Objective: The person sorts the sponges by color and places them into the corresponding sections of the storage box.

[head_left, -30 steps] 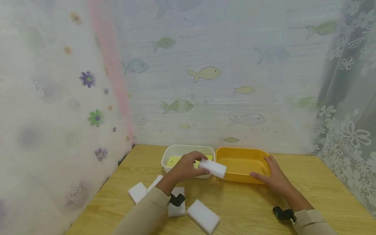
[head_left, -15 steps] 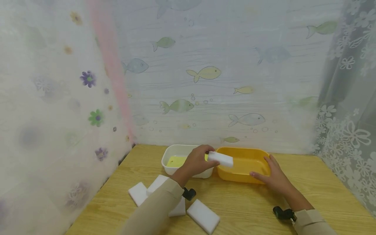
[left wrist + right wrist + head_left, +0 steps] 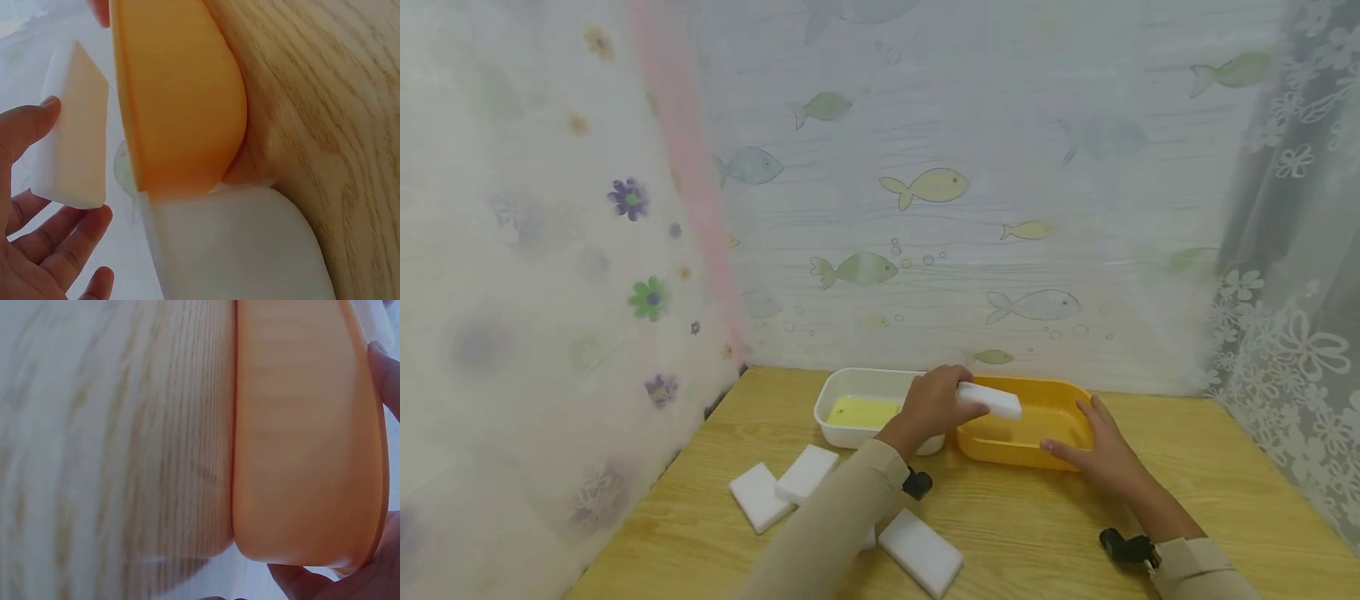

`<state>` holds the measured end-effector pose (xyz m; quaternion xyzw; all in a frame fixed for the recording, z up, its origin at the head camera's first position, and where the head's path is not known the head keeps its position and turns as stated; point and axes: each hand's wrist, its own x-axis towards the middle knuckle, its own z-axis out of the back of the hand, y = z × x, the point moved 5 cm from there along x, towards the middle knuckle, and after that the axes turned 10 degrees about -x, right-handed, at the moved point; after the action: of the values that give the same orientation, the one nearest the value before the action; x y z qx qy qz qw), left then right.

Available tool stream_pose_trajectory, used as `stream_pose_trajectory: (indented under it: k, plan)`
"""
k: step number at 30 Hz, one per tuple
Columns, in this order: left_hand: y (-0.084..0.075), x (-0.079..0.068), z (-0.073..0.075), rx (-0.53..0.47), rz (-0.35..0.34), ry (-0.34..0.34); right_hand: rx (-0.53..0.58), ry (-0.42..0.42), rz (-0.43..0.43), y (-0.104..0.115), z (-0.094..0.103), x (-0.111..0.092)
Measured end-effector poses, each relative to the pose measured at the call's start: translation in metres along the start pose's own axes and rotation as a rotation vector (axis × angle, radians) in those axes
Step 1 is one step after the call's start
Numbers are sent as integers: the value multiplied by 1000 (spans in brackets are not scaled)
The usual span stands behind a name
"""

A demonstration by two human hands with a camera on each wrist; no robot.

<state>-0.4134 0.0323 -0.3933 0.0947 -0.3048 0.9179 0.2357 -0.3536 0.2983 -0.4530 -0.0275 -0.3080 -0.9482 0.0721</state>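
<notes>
My left hand [image 3: 934, 403] pinches a white sponge block [image 3: 994, 400] between thumb and fingers, over the left part of a yellow-orange plastic basin [image 3: 1011, 452]. In the left wrist view, the block [image 3: 75, 131] stands beyond the rim, thumb on one side and fingertips at its lower end. My right hand [image 3: 1103, 454] grips the basin's right front corner, its thumb at the front rim and its fingers round the right end. In the right wrist view, the thumb [image 3: 384, 378] touches the rim. The basin's floor shows partly; the left hand and block cover some of it.
Left of the basin stands a white basin [image 3: 842, 435] with a flat yellow piece [image 3: 859, 412] inside. More white sponge blocks lie on the wooden table: two overlapping at left [image 3: 760, 498], one in front [image 3: 921, 552], and one mostly behind the left sleeve. A fish-patterned curtain hangs behind.
My left hand has carried the white sponge block to the right, from in front of the white basin to over the yellow-orange one. The right hand keeps its place at the corner.
</notes>
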Motion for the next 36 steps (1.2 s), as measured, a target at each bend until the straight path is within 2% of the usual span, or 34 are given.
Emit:
stream_pose_trajectory:
  k: [8,13,18,24,30,36]
  plan:
    - [-7,14,-15,110,55,28,3,-5,2,0,0,0]
    - [-13,14,-15,126,84,47,0,-6,12,0,-2,1]
    - [-15,14,-15,113,84,54,-12,-17,12,-1,-1,1]
    - [-11,14,-19,10,111,65,-15,-18,8,-3,1,1]
    - [-7,12,-23,-183,158,46,5,-20,9,-2,1,0]
    - [-3,9,-29,-351,164,23,6,-19,-5,-3,-1,1]
